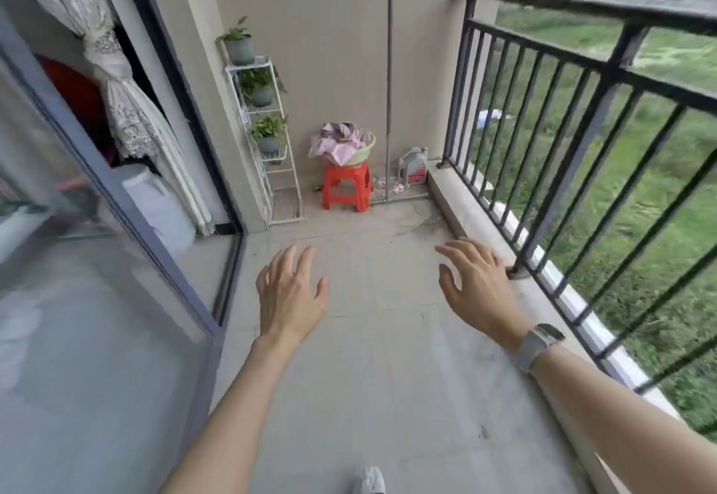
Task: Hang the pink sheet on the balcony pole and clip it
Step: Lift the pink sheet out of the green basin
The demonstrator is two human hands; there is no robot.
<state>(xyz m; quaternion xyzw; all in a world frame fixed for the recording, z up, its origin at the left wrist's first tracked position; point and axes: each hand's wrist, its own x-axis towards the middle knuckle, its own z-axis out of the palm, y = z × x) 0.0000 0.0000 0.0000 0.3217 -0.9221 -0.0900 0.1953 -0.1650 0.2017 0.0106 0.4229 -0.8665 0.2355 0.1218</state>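
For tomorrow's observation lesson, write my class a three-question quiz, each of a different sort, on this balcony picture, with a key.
1. True or false: the left hand holds the sheet.
2. The basin rests on: A) the floor, B) the stool, C) the rack?
3. Fill in: the watch sits on the ___ wrist.

Key: 1. false, both it and the right hand are open and empty; 2. B; 3. right.
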